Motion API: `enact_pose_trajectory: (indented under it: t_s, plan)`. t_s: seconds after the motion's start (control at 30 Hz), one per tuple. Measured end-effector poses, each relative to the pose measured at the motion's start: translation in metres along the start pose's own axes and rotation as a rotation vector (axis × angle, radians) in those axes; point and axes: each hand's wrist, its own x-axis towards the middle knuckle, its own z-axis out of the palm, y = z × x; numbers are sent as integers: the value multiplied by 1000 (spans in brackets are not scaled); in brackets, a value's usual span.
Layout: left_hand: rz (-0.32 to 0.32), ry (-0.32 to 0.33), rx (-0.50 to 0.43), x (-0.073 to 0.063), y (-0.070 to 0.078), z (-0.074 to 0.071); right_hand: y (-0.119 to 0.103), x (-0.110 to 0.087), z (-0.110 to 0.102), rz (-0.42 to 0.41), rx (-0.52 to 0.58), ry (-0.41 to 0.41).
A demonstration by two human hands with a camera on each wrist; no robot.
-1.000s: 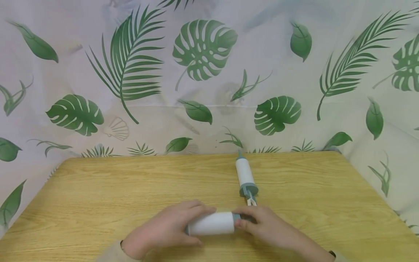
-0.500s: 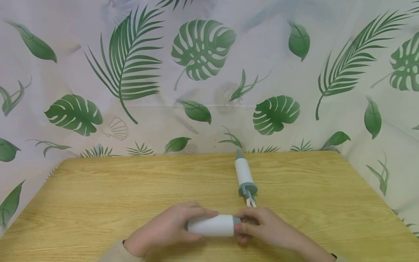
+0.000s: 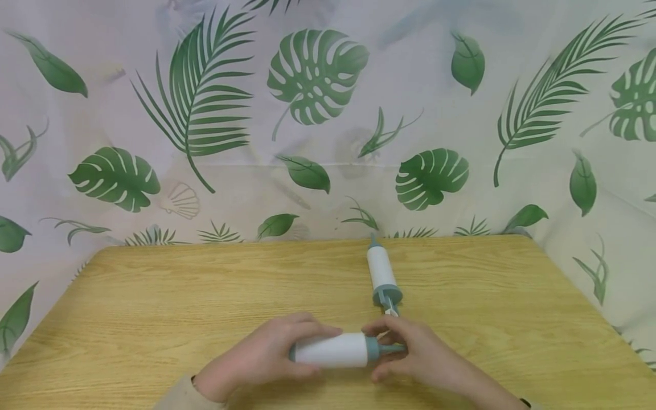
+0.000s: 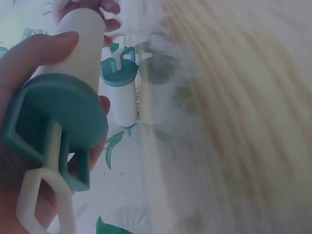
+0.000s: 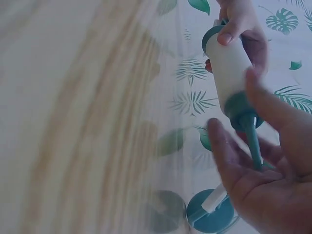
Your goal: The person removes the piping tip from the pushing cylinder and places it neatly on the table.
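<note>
My left hand [image 3: 269, 353] grips the white barrel of a balloon pump [image 3: 340, 350], held lengthwise low over the table. In the left wrist view, the pump's teal flange [image 4: 61, 105] with side loops and its white ring handle [image 4: 46, 195] extend from the back of the grip. At the other end is a teal cap [image 5: 239, 107] with a thin tapered nozzle [image 5: 252, 141]. My right hand [image 3: 417, 350] surrounds this nozzle, thumb and fingers spread apart, with the nozzle tip close to the palm.
A second, similar balloon pump [image 3: 380, 267] lies beyond the hands on the wood-grain table [image 3: 205, 290], nozzle toward the far edge. Its handle end lies just beyond the right hand. A leaf-print sheet [image 3: 338, 136] hangs behind the table.
My right hand was gripping the pump's teal cap; its fingers have since spread and moved slightly right, exposing the cap and nozzle. The left hand keeps its hold, nearly still.
</note>
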Motion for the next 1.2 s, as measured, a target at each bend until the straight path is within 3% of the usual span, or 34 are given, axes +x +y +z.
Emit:
enact_pose_trajectory:
  t_s: [0.17, 0.3, 0.53, 1.0, 1.2]
  plan:
    - [14, 24, 19, -3, 0, 1, 2, -2, 0, 92, 51, -58]
    - [2, 18, 24, -4, 0, 2, 4, -2, 1, 66, 131, -68]
    - [-6, 27, 32, -5, 0, 2, 6, -3, 2, 79, 70, -10]
    - [-33, 18, 38, -7, -2, 2, 11, -1, 4, 92, 193, -63]
    - [-46, 6, 27, -7, -2, 1, 9, -2, 6, 102, 148, -20]
